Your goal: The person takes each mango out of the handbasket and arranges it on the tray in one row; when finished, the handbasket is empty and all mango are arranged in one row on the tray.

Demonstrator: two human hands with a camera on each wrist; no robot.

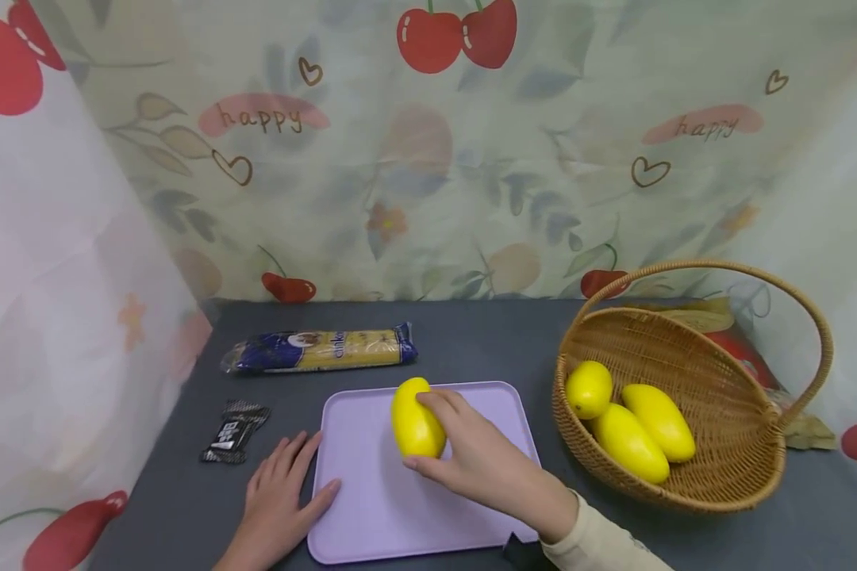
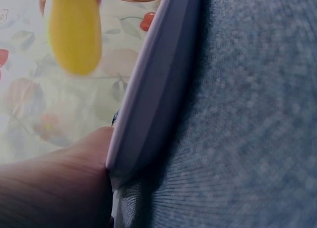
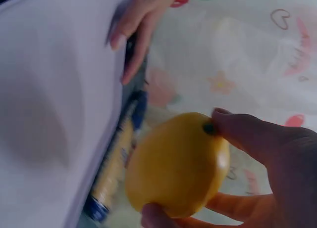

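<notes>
My right hand [image 1: 486, 456] grips a yellow mango [image 1: 414, 422] between thumb and fingers over the lilac tray [image 1: 378, 507]. Seen from the right wrist, the mango [image 3: 171, 163] has a small dark green spot at the end by the thumb, and the tray [image 3: 54, 89] lies off to one side. At the tray's left edge rests my left hand [image 1: 274, 496], its thumb on the rim and its fingers extended on the dark tabletop. From the left wrist, the mango [image 2: 77, 37] appears raised above the tray's rim [image 2: 141, 60].
To the right stands a wicker basket [image 1: 721, 357] with a tall handle, holding several things, among them a mango [image 1: 659, 422]. A long pasta packet [image 1: 321, 350] lies behind the tray. A small black wrapped packet [image 1: 236, 432] sits left. Patterned curtains [image 1: 443, 198] enclose the table.
</notes>
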